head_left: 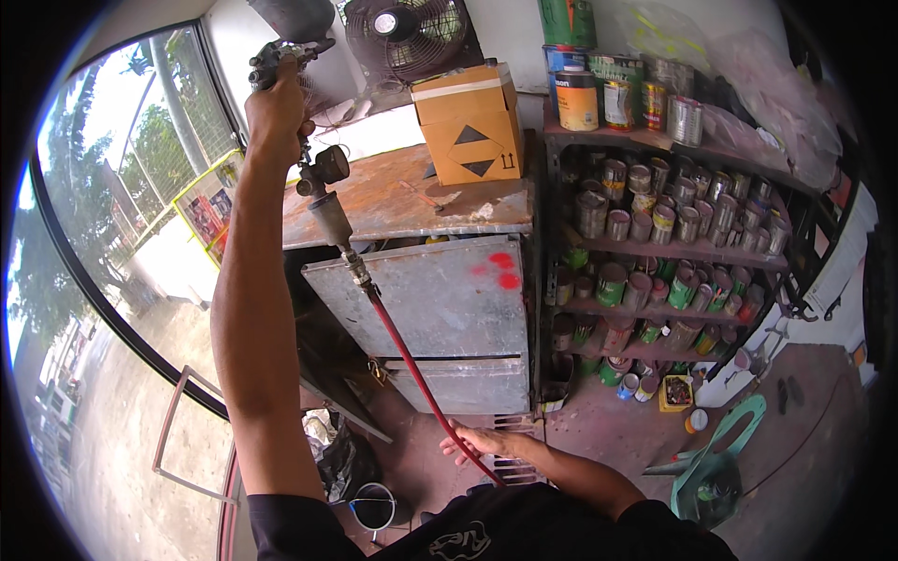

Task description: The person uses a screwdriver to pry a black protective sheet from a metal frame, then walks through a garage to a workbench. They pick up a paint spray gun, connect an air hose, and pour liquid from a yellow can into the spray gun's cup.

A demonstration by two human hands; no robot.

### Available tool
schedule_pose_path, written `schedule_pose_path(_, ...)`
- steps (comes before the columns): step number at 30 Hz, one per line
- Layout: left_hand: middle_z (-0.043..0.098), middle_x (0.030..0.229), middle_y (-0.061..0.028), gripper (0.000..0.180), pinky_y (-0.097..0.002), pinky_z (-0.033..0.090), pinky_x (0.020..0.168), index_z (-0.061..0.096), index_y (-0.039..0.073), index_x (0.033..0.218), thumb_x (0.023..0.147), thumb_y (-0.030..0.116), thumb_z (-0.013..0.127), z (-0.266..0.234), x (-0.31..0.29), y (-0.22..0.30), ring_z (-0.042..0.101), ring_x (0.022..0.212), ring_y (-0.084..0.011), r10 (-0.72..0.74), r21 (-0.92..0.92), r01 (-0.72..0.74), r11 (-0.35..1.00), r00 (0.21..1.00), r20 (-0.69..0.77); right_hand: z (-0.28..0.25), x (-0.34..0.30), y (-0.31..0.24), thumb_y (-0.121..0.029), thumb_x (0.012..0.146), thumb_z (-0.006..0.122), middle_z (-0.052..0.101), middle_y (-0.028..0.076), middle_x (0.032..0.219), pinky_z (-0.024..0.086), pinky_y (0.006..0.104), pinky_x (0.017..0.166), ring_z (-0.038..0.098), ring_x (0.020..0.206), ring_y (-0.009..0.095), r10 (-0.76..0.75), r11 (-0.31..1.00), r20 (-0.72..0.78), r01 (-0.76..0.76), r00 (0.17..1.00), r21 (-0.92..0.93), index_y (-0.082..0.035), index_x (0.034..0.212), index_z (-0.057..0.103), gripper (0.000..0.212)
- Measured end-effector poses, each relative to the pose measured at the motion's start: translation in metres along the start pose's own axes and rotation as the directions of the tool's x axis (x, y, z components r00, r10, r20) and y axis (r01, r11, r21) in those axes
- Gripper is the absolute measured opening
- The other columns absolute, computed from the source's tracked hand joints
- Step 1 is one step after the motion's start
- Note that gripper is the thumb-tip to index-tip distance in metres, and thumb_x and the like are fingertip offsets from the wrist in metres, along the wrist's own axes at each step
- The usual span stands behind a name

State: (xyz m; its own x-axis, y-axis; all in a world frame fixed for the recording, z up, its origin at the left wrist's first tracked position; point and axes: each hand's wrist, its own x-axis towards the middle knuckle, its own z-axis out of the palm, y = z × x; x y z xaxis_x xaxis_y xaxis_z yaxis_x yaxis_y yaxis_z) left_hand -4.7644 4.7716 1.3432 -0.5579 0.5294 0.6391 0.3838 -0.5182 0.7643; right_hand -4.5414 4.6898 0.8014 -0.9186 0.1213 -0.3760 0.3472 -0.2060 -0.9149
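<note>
Raised at the upper left, my left hand is closed around the handle of a paint spray gun. A grey cup sits above the gun, cut off by the picture's top edge. Below the hand hang a round dark gauge or knob and a grey cylindrical air filter. From a metal coupling a red hose runs down toward my body. Low in the middle, my right hand has its fingers stretched out, and the hose crosses over them.
A rusty-topped metal cabinet stands ahead, bearing a cardboard box. Behind is a fan. Shelves of paint cans fill the right. On the floor are a black bucket, a black bag and a green chair-like object.
</note>
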Motion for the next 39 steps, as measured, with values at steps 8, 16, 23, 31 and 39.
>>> schedule_pose_path(8, 0.046, 0.069, 0.0036, 0.035, -0.0265, 0.031, 0.041, 0.056, 0.011, 0.088, 0.103, 0.042, 0.065, -0.002, -0.005, 0.008, 0.037, 0.049, -0.0063, -0.044, -0.039, 0.045, 0.998, 0.999, 0.03, 0.001, 0.003, 0.006, -0.091, 0.092, 0.017, 0.055, 0.02, 0.149, 0.044, 0.0451, 0.111, 0.066, 0.117, 0.025, -0.042, 0.999, 0.016, 0.042, 0.999, -0.001, 0.0, 0.156, 0.043, 0.114)
schedule_pose_path(16, 0.045, 0.068, 0.0045, 0.035, -0.0264, 0.03, 0.042, 0.056, 0.012, 0.086, 0.104, 0.041, 0.063, -0.009, -0.008, 0.016, 0.036, 0.049, -0.0059, -0.024, -0.031, 0.025, 0.999, 0.999, 0.024, 0.005, 0.005, 0.007, -0.089, 0.094, 0.019, 0.052, 0.023, 0.152, 0.044, 0.0446, 0.112, 0.066, 0.118, 0.028, -0.06, 0.998, 0.036, 0.059, 0.998, 0.032, 0.004, 0.156, 0.041, 0.114)
schedule_pose_path(23, 0.04, 0.06, 0.0016, 0.048, -0.0301, 0.035, 0.04, 0.052, 0.009, 0.073, 0.102, 0.045, 0.066, -0.017, -0.007, 0.015, 0.039, 0.048, -0.0116, 0.008, -0.033, -0.007, 0.999, 1.0, 0.012, 0.01, 0.004, 0.004, -0.091, 0.092, 0.019, 0.051, 0.023, 0.153, 0.043, 0.0445, 0.112, 0.066, 0.119, 0.028, -0.051, 0.999, 0.049, 0.05, 0.998, 0.018, 0.004, 0.156, 0.041, 0.116)
schedule_pose_path(31, 0.046, 0.071, 0.0024, 0.036, -0.0269, 0.032, 0.043, 0.059, 0.009, 0.092, 0.103, 0.042, 0.066, -0.021, -0.01, 0.017, 0.038, 0.05, -0.0066, -0.031, -0.027, 0.031, 0.999, 0.999, -0.02, 0.015, -0.001, -0.005, -0.092, 0.092, 0.018, 0.052, 0.023, 0.153, 0.043, 0.0443, 0.112, 0.066, 0.119, 0.027, -0.046, 0.999, 0.041, 0.046, 0.998, 0.009, 0.004, 0.156, 0.042, 0.117)
schedule_pose_path(39, 0.046, 0.07, 0.0034, 0.034, -0.0268, 0.031, 0.043, 0.058, 0.01, 0.091, 0.103, 0.041, 0.066, -0.026, -0.008, 0.015, 0.037, 0.05, -0.0062, -0.022, -0.034, 0.022, 0.999, 1.0, -0.007, 0.016, 0.0, -0.006, -0.092, 0.091, 0.019, 0.051, 0.023, 0.153, 0.043, 0.0445, 0.112, 0.066, 0.117, 0.027, -0.045, 0.999, 0.055, 0.044, 0.998, 0.018, 0.004, 0.155, 0.042, 0.118)
